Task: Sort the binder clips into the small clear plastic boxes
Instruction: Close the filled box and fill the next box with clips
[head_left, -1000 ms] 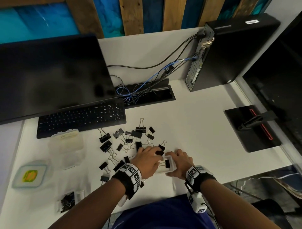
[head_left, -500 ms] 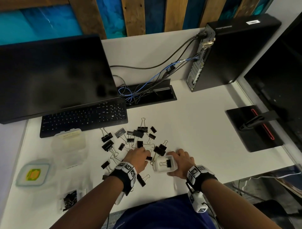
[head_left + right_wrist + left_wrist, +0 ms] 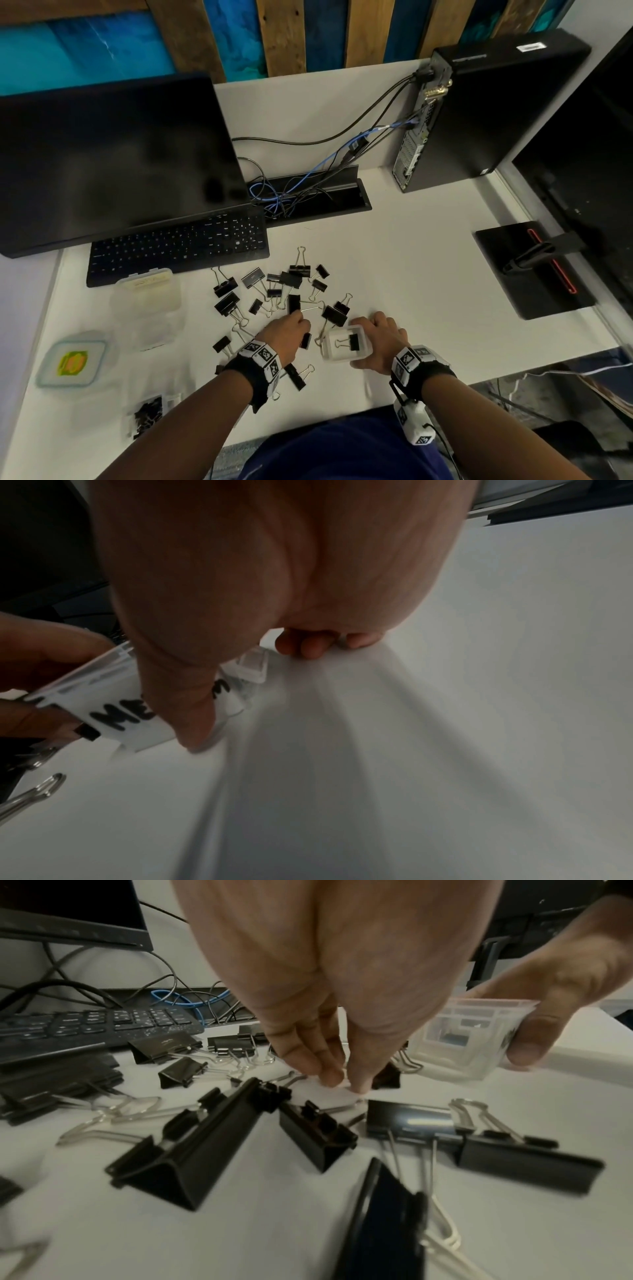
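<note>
While right hand (image 3: 378, 341) grips box (image 3: 346, 343)

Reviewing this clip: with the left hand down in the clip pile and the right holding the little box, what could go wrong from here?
1. The left hand pinches among crowded binder clips whose wire handles overlap; lifting one may drag a neighbour along.
2. The small clear box, labelled in marker and holding one clip, is steadied only by the right hand; a bump could tip it.
3. Clip sizes differ, so one might land in the wrong box.
</note>
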